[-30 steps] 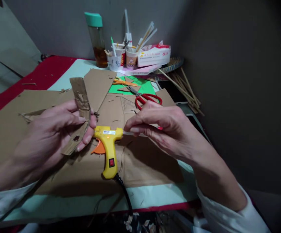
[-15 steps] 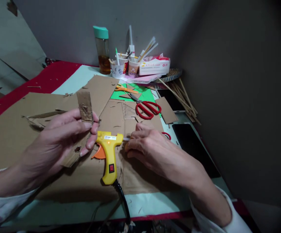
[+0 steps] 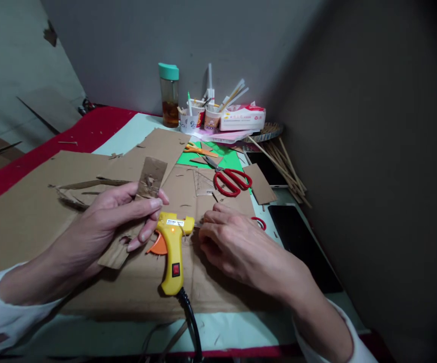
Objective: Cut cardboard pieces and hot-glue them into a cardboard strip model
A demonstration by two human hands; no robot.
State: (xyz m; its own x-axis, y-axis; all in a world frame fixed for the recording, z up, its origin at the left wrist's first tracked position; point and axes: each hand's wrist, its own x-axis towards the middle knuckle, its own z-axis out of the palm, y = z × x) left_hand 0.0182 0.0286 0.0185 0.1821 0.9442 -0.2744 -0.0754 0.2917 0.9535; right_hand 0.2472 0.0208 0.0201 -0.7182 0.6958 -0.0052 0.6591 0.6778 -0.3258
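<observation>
My left hand [image 3: 108, 217] is closed on a bent cardboard strip [image 3: 152, 176], thumb on top and fingers beneath. Its upper part leans right and has a torn, rough patch; the lower end has a dark hole. Beside it lies a yellow glue gun [image 3: 173, 252] with an orange trigger, a red switch and a small lit lamp. At the back of the glue gun, my right hand [image 3: 237, 242] is closed, its fingertips at a short clear glue stick [image 3: 197, 225] that sticks out there. The palm side of that hand is hidden.
Red-handled scissors [image 3: 231, 181], a clear set square [image 3: 205, 182] and orange scissors [image 3: 199, 148] lie beyond on cardboard [image 3: 226, 292] and green sheet. At right are a dark phone-like slab [image 3: 297, 242] and wooden sticks [image 3: 290, 161]. A bottle [image 3: 170, 96] stands behind; a black cable [image 3: 191, 317] runs frontward.
The view has shifted, so things sit lower and slightly right. The cardboard strip in my left hand has tilted further right. Less of the glue stick shows between the glue gun and my right hand.
</observation>
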